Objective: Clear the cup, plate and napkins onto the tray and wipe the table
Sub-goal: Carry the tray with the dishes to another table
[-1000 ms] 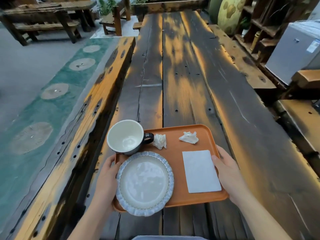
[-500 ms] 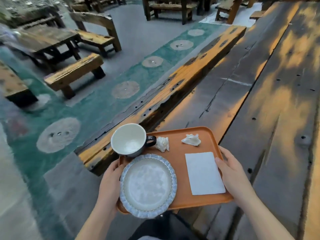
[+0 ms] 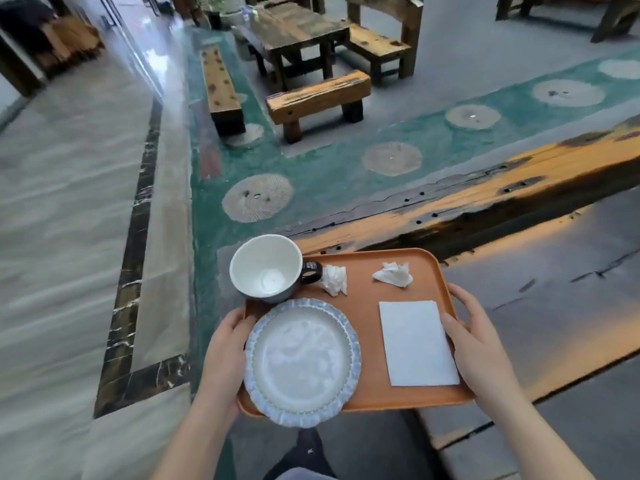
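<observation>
A long dark wooden surface (image 3: 561, 271) with orange-lit patches fills the right side, and a wooden bench (image 3: 485, 188) runs along its far-left edge. Beyond the bench lies a green floor strip (image 3: 329, 174) set with round stone discs, and at the far side stand a smaller wooden table (image 3: 294, 32) and low benches. Pale polished flooring (image 3: 62, 220) takes up the left.

An orange tray (image 3: 363, 341) is held level at the near centre, partly over the surface's left edge and partly over the floor. The left hand (image 3: 225, 355) grasps the tray's left rim, fingers curled under it beside the plate. The right hand (image 3: 481, 344) grasps the right rim, thumb lying on the tray's top edge next to the flat napkin.

On the tray, a pale blue plate (image 3: 301, 362) with a ruffled rim sits near left, overhanging the near edge. A flat white napkin (image 3: 417, 342) lies near right. A white-lined cup (image 3: 266, 268) with a dark handle stands far left, empty. Two crumpled napkins lie at the far side: one (image 3: 334, 280) just beside the cup's handle, the other (image 3: 393, 274) further right.
</observation>
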